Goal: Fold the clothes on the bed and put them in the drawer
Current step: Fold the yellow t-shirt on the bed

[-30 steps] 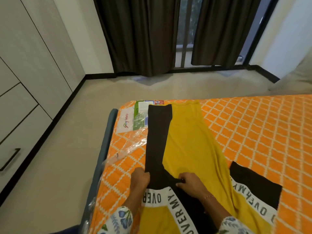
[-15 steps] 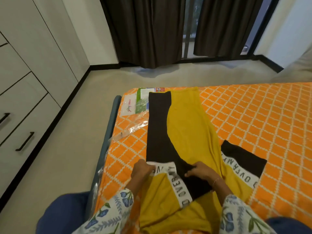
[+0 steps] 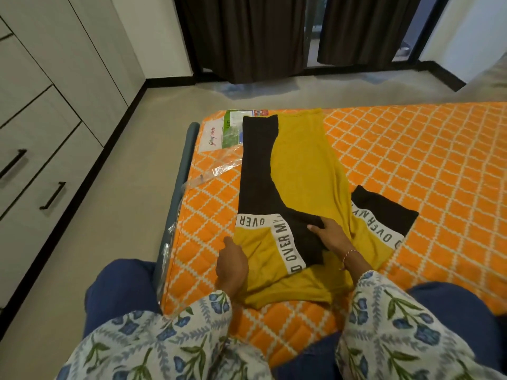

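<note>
Yellow-and-black knit garment [image 3: 301,171] with white bands reading "OVER MY" lies partly folded on the orange quilted mattress [image 3: 411,160]. Right hand [image 3: 333,237] pinches its black fold; left hand [image 3: 231,266] rests on its edge, fingers loosely curled. Mattress label [image 3: 212,139] text is not legible.

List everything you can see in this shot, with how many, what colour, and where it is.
T-shirt: one, mustard yellow and black with white lettered bands, spread on the mattress, left sleeve folded in.
Mattress: one, orange with white lattice, right half of view.
Plastic wrap: one, clear, torn, at the mattress's left edge.
Label: one, white and green, far left corner of the mattress.
Drawers: several, pale grey with black handles, left wall.
Curtains: two, dark brown, at the window.
Left hand: on the shirt's left edge.
Right hand: pinching the black fold.
</note>
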Available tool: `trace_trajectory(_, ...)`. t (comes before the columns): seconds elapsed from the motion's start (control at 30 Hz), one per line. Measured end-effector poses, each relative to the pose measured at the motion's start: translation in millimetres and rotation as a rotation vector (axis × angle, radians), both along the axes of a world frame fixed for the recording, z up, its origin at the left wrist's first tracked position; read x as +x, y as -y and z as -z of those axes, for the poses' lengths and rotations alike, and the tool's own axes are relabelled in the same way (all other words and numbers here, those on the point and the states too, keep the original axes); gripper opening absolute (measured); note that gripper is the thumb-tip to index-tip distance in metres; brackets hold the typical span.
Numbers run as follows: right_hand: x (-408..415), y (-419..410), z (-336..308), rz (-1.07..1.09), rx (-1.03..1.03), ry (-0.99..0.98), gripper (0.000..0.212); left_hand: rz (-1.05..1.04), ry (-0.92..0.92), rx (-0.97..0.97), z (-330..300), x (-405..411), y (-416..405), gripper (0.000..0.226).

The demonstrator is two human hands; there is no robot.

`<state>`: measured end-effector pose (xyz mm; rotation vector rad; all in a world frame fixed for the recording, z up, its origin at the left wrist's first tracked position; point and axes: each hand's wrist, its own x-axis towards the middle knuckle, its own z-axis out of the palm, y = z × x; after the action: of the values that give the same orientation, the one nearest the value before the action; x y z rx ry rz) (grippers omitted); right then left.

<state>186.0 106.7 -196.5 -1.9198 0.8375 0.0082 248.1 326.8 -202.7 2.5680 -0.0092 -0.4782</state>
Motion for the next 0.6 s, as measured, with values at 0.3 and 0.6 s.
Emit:
trace_trajectory(0.3, -14.7, -7.6, 5.6, -0.046, -0.76, -0.25, 0.048, 0.264, 0.305, 0.275, 12.2, -8.6, -1.9, 0.062)
trace_trajectory(0.6, 72.6, -7.0, 7.3, -0.211, -0.546, -0.063, 0.04, 0.587, 0.267, 0.289, 14.2, 68.0, 69.0, 0.055)
